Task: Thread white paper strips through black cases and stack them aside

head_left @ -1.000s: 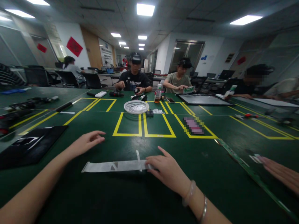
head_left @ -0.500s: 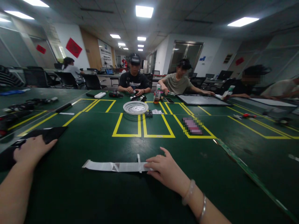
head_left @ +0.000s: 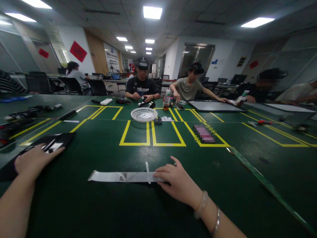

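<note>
A white flat ribbon strip (head_left: 122, 177) lies on the green table in front of me. My right hand (head_left: 177, 182) rests flat on the strip's right end, fingers stretched out, bracelets at the wrist. My left hand (head_left: 34, 160) lies far to the left on a black panel (head_left: 53, 142), fingers spread over its near part. A short white tab (head_left: 147, 170) crosses the strip close to my right fingertips.
Yellow tape boxes (head_left: 152, 134) mark the table's middle. A white fan grille (head_left: 144, 114) sits beyond them. A long green circuit strip (head_left: 257, 177) runs along the right. Several people sit at the far side, with tools and a bottle (head_left: 167, 100).
My left hand moved from beside the strip out to the black panel at the left. Another person's hand at the right edge has gone. My right hand stayed on the strip.
</note>
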Available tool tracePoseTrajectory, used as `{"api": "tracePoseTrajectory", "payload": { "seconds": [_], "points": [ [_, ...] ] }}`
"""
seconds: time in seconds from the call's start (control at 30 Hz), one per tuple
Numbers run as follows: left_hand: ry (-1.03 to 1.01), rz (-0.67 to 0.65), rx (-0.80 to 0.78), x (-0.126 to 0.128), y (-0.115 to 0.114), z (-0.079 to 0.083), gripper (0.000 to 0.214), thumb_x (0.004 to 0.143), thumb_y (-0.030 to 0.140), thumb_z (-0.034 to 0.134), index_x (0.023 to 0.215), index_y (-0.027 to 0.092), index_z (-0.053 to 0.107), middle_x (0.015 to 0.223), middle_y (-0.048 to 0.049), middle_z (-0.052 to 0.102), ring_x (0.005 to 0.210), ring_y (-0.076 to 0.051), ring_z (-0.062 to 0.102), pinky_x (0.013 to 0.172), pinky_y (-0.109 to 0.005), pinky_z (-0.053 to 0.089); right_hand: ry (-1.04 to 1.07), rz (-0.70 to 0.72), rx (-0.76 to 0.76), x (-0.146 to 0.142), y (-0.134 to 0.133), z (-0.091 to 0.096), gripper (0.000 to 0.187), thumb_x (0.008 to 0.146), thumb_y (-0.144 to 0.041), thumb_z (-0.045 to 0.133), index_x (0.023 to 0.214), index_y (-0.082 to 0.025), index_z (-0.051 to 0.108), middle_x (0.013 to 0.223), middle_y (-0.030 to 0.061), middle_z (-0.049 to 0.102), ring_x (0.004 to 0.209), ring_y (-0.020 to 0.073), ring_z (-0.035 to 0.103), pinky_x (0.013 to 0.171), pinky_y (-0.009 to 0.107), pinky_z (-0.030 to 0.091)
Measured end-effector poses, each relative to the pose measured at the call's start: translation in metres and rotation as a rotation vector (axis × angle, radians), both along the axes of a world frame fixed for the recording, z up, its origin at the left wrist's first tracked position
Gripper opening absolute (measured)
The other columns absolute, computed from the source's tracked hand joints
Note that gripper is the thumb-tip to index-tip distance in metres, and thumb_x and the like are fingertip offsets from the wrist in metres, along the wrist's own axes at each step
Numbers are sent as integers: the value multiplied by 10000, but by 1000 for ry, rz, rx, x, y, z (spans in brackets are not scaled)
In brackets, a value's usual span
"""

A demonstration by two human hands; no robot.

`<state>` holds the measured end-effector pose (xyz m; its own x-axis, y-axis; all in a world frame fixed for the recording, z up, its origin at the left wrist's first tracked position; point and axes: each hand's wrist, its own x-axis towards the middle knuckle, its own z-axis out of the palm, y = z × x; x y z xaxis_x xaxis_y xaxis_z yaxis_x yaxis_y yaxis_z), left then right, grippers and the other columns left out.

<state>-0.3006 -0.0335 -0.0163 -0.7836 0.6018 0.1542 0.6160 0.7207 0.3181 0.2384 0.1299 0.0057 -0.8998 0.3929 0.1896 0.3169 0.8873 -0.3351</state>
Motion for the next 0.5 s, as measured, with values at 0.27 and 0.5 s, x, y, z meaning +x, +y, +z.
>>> {"api": "tracePoseTrajectory", "payload": {
  "seconds": [0.27, 0.5],
  "points": [
    [400, -449, 85, 99, 57, 28, 711, 860, 615, 490, 1329, 81, 493, 1386, -165, 520, 1282, -380, 470, 1106, -594, 250, 2, 57, -46, 0, 2, -3, 324, 911, -208, 629, 1197, -361, 627, 1250, -44, 657, 1124, 186, 588, 1146, 569, 122],
    [336, -1050, 85, 209, 85, 19, 760, 721, 554, 732, 1365, 208, 527, 1419, -116, 508, 1321, -324, 450, 1188, -568, 107, 42, 138, -95, -1, -2, -2, 296, 871, -227, 697, 1140, -345, 659, 1208, -65, 686, 1056, 159, 615, 1139, 460, 167]
  ]
}}
